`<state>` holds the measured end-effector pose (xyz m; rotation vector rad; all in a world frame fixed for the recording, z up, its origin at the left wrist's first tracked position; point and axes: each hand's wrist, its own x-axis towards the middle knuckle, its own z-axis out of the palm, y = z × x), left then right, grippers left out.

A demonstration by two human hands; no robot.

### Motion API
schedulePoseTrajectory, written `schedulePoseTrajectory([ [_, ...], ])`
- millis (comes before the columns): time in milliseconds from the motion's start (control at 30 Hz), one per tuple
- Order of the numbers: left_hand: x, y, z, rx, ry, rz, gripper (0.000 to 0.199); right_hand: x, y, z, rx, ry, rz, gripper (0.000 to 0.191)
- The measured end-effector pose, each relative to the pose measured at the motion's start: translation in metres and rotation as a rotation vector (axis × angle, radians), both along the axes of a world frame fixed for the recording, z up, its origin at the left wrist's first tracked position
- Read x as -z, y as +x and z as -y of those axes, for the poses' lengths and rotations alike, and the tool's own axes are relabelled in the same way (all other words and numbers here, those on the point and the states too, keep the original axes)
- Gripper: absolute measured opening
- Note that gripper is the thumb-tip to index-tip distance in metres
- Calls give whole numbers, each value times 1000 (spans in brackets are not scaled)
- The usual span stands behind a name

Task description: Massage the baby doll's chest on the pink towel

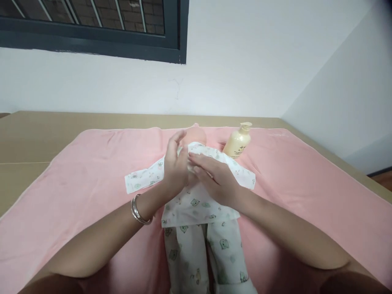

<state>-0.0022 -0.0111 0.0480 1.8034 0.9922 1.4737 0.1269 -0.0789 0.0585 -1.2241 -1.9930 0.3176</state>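
Note:
My left hand (pixel 177 165) is raised with its fingers extended and slightly curved, and a silver bangle (pixel 136 210) circles that wrist. Facing it, my right hand (pixel 217 175) has its fingers stretched out flat, their tips at or very near the left palm. No object shows between the two hands. Below them, on its back, lies what looks like a baby doll with a smooth pink head (pixel 195 134). It wears a white printed top (pixel 196 204) with the sleeves spread sideways and matching trousers (pixel 188 253). My hands cover part of its head and chest.
A pale yellow pump bottle (pixel 237 143) stands tilted near the doll's right-hand sleeve. Beneath everything a pink blanket (pixel 101 163) covers much of the tan surface (pixel 33 134). Behind are a white wall (pixel 239 69) and a dark-framed window (pixel 174 41).

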Motion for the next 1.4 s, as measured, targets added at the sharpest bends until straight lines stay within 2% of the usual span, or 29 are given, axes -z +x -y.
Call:
schedulePoseTrajectory([
  [67,21,0,-6,-15,132,-252,38,17,2,-17,85,-40,115,46],
  [167,41,-2,-8,27,234,-488,43,32,8,-36,87,-70,243,50],
  [267,54,-2,-8,33,210,-518,46,33,18,-47,112,-137,251,51],
  [367,60,-1,-7,-14,159,-482,43,29,23,-47,220,-209,275,58],
  [500,62,-1,-6,8,88,-473,44,30,9,-28,366,-160,425,60],
  [600,61,-3,-6,26,49,-474,48,32,-3,-16,244,-77,490,55],
  [700,60,-3,-5,32,23,-461,50,31,4,-26,126,-110,450,55],
  [800,59,-2,-3,33,-5,-470,50,27,20,-44,207,-250,369,63],
  [900,59,-2,-2,15,-18,-463,50,23,21,-43,325,-316,369,72],
  [967,59,-3,-4,-2,-16,-460,51,22,12,-32,305,-265,435,65],
  [1067,59,-4,-5,-2,13,-471,51,21,1,-19,175,-172,495,56],
  [1167,58,-4,-1,7,26,-489,50,23,9,-30,128,-189,420,51],
  [1300,55,-3,7,20,20,-540,52,30,26,-55,232,-231,296,55],
  [1400,52,-5,3,9,-33,-552,59,34,27,-58,284,-239,309,60],
])
